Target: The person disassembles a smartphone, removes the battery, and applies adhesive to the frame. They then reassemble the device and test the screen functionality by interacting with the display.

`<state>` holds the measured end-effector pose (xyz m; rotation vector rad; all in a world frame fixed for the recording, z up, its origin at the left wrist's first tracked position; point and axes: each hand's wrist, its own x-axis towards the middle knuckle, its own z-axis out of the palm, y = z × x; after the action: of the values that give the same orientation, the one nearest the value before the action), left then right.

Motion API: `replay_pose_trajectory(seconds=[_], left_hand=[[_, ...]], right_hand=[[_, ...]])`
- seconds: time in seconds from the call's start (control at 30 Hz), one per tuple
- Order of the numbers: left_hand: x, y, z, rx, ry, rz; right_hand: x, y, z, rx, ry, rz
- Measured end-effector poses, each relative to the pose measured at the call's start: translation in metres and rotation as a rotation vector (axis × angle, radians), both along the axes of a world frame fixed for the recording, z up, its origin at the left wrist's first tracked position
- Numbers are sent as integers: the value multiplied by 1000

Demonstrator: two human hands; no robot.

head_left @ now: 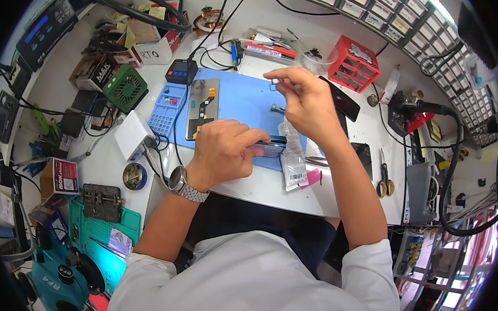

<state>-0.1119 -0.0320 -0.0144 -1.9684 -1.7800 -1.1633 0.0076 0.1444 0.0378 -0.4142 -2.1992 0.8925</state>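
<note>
My left hand (pixel 222 154), with a metal watch at its wrist, is closed round a phone (pixel 270 150) held nearly edge-on above the front of the blue mat (pixel 244 93). Raised higher, my right hand (pixel 308 99) pinches a small, pale-blue, clear piece (pixel 273 84) between thumb and finger; its kind is too small to make out. Below that hand lies a silver-white tube (pixel 294 160), its nozzle toward the mat. A phone screen panel (pixel 203 109) with a ribbon cable rests on the mat, left of my hands.
Right of the tube lie tweezers (pixel 316 161), a dark phone (pixel 361 158) and scissors (pixel 384 176). A red drawer box (pixel 354 62) stands at the back right. On the left are a green fan (pixel 125 89), a white box (pixel 133 133) and cables. A microscope (pixel 62 278) occupies the lower left.
</note>
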Motion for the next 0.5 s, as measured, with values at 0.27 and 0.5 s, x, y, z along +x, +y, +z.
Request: replay_pose_trajectory(seconds=[0.27, 0.5], left_hand=[[-4, 0, -5, -4, -35, 7], [-6, -1, -3, 18, -40, -14]], right_hand=[[55, -39, -10, 177, 6, 121], [52, -39, -13, 290, -22, 179]])
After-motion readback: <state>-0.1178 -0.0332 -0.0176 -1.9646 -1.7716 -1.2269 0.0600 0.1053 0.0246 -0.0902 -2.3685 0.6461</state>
